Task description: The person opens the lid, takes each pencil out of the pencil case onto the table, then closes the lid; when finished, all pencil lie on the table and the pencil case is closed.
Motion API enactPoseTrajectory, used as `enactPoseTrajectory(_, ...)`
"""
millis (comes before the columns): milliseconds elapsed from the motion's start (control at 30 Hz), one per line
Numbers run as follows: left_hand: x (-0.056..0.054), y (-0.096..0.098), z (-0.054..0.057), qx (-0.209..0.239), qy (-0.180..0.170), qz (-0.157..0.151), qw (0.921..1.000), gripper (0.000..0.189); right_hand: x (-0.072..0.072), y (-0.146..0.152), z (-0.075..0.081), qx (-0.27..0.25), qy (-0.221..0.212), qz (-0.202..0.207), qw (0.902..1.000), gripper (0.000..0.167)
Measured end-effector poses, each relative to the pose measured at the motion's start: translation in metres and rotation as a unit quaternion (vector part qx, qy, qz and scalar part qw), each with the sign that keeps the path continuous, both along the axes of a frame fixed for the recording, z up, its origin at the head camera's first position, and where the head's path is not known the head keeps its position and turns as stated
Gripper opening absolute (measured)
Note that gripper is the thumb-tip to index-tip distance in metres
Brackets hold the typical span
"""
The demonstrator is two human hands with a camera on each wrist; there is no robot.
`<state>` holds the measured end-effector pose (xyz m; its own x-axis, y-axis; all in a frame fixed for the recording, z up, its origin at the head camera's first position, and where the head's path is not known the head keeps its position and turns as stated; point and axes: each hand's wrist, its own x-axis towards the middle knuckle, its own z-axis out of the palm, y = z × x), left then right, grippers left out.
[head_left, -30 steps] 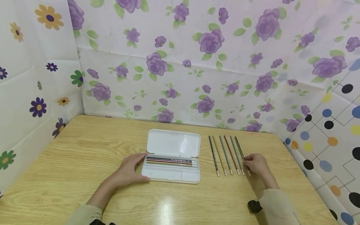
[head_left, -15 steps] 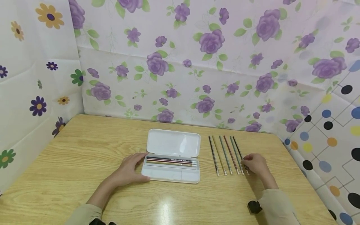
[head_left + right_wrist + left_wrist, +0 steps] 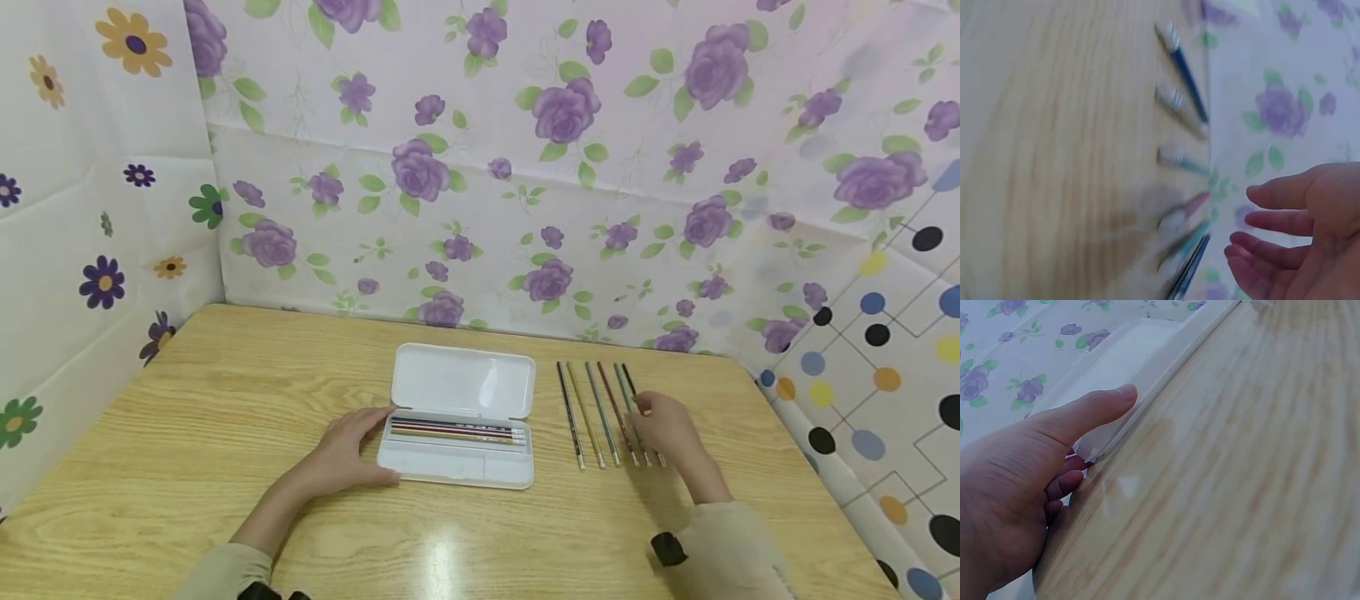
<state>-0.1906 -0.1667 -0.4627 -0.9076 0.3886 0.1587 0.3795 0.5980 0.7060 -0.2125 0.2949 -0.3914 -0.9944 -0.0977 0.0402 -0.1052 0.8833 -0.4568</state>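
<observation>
A white pencil case lies with its lid folded back. Several pencils lie side by side in its rear compartment. My left hand grips the case's left end, thumb along the front side and fingers at the back corner; the left wrist view shows the thumb against the case wall. To the right, several pencils lie in a row, eraser ends toward me. My right hand hovers over the rightmost ones, a green pencil and a black pencil, with nothing between its fingers.
The row also has a red pencil, another green pencil, a yellow pencil and a dark pencil nearest the case. Flowered sheets stand behind the wooden table.
The black pencil at the right end has shifted left, closer to the green one. My right hand has let it go and moved up and left. The left hand stays put.
</observation>
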Motion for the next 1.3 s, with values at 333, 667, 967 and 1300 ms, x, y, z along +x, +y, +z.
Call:
enactPoseTrajectory(333, 0.001, 0.001, 0.000, 0.007, -0.003, 0.002, 1.0000, 0.096, -0.004, -0.079, 0.008, -0.025, 0.016, 0.148, 0.9885, 0.023)
enactPoseTrajectory(667, 0.002, 0.000, 0.000, 0.015, -0.015, -0.006, 0.9998, 0.096, -0.012, -0.133, -0.010, -0.022, 0.007, 0.261, 0.9651, 0.011)
enactPoseTrajectory(967, 0.001, 0.000, 0.000, 0.015, -0.021, -0.004, 0.9997, 0.097, -0.013, -0.152, -0.021, 0.001, 0.008, 0.280, 0.9600, 0.009)
enactPoseTrajectory(1300, 0.000, 0.000, 0.000, 0.007, -0.011, 0.000, 0.9999, 0.097, -0.014, -0.158, -0.026, 0.069, 0.029, 0.298, 0.9515, 0.008)
